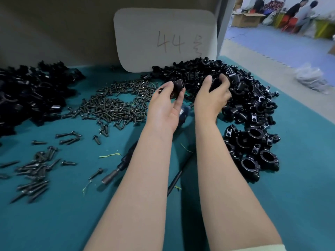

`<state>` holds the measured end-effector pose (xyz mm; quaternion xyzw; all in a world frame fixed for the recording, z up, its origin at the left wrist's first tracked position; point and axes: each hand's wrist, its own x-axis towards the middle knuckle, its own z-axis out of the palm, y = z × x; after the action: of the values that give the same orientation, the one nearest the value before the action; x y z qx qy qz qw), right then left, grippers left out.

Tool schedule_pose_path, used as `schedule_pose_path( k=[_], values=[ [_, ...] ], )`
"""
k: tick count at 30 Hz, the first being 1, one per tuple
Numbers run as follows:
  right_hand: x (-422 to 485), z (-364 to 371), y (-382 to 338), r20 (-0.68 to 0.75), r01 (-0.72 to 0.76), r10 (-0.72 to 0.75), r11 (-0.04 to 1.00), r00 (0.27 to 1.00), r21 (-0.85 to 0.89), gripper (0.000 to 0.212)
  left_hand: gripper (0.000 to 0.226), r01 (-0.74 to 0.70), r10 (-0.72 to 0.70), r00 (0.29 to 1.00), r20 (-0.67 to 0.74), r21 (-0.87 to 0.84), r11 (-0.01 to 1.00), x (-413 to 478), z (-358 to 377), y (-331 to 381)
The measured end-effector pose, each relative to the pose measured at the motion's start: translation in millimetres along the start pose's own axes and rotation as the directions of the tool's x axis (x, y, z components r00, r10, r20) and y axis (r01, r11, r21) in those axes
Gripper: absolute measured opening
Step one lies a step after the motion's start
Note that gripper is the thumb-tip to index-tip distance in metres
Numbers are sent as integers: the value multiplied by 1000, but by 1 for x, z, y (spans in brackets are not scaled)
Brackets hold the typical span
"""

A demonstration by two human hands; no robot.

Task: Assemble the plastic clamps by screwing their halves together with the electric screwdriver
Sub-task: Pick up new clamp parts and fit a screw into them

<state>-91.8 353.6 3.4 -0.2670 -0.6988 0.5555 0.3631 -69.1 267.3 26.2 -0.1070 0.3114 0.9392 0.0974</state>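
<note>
My left hand [165, 104] pinches a black clamp half [178, 86] between thumb and fingers above the teal table. My right hand [212, 96] reaches into the big pile of black clamp halves [241, 91] at the back right, its fingers curled round another clamp half [216, 82]. A heap of dark screws [116, 104] lies left of my left hand. The electric screwdriver [117, 169] lies on the table under my left forearm, mostly hidden; its tip points toward the front left. Several assembled clamps [253, 151] sit in a group at the right.
Another pile of black parts [30, 95] fills the far left. Longer screws [34, 171] are scattered at the front left. A white board marked 44 [165, 38] leans on the back wall. People and boxes [246, 19] stand far off at the upper right.
</note>
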Motion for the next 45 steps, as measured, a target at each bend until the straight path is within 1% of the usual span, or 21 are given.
schedule_pose_path(
  k=[2, 3, 7, 10, 13, 17, 18, 19, 21, 23, 26, 28, 29, 31, 32, 34, 36, 37, 39, 42, 45],
  values=[
    [-11, -4, -13, 48, -49, 38, 965, 998, 259, 25, 14, 3, -3, 1000, -17, -6, 1000, -8, -5, 12],
    [-19, -5, -19, 84, -80, 54, 939, 995, 334, 16, 16, 2, -2, 1000, -28, -8, 1000, -13, -9, 18],
    [-65, -6, -33, 358, -216, 53, 876, 932, 432, 24, 15, -23, 18, 998, -67, -73, 997, -36, -35, 46],
    [-108, -1, -38, 551, -213, -31, 903, 834, 374, 27, 16, -96, 90, 993, -74, -82, 992, -51, -68, 64],
    [-140, 9, -41, 702, -214, -22, 945, 712, 246, 25, 15, -166, 160, 984, -74, -93, 982, -64, -96, 80],
    [-167, 24, -43, 866, -229, -42, 957, 499, 178, 13, 31, -218, 222, 969, -112, 45, 975, -71, -118, 94],
    [-170, 27, -43, 879, -217, -48, 961, 475, 170, 15, 33, -228, 237, 963, -131, 75, 971, -70, -121, 96],
    [-172, 31, -44, 877, -204, -50, 965, 478, 166, 16, 38, -238, 248, 959, -139, 85, 967, -68, -125, 97],
    [-172, 37, -43, 851, -159, -57, 974, 522, 163, 11, 45, -246, 259, 956, -135, 107, 963, -66, -129, 98],
    [-168, 41, -41, 843, -112, -73, 981, 533, 157, 14, 44, -239, 261, 958, -119, 173, 955, -62, -132, 96],
    [-160, 43, -39, 880, -103, -91, 983, 465, 155, 20, 38, -204, 233, 967, -106, 231, 951, -55, -136, 91],
    [-156, 43, -37, 905, -94, -81, 987, 418, 131, 24, 34, -194, 213, 973, -92, 184, 964, -53, -137, 92],
    [-155, 43, -37, 906, -110, -77, 985, 417, 134, 23, 36, -203, 219, 971, -96, 151, 968, -52, -137, 94],
    [-154, 43, -35, 872, -162, -67, 973, 485, 165, 17, 44, -229, 246, 963, -108, 147, 962, -50, -137, 94],
    [-154, 44, -35, 839, -188, -55, 965, 542, 184, 15, 43, -251, 277, 954, -114, 198, 947, -49, -137, 93],
    [-153, 46, -35, 767, -247, -35, 937, 640, 249, 15, 25, -291, 361, 927, -104, 411, 864, -49, -139, 87],
    [-152, 48, -33, 711, -262, -30, 918, 703, 297, 15, 18, -321, 436, 896, -90, 547, 773, -49, -141, 81],
    [-153, 49, -32, 681, -241, -31, 923, 732, 300, 15, 20, -319, 437, 894, -93, 553, 770, -50, -141, 80],
    [-157, 51, -29, 611, -164, -50, 943, 790, 289, 16, 27, -289, 382, 918, -106, 479, 829, -50, -137, 78],
    [-162, 52, -27, 564, -73, -98, 960, 820, 272, 18, 32, -269, 368, 922, -119, 485, 832, -49, -130, 76],
    [-162, 52, -27, 601, -36, -114, 972, 791, 231, 15, 25, -293, 375, 916, -146, 395, 871, -48, -132, 80]
  ],
)
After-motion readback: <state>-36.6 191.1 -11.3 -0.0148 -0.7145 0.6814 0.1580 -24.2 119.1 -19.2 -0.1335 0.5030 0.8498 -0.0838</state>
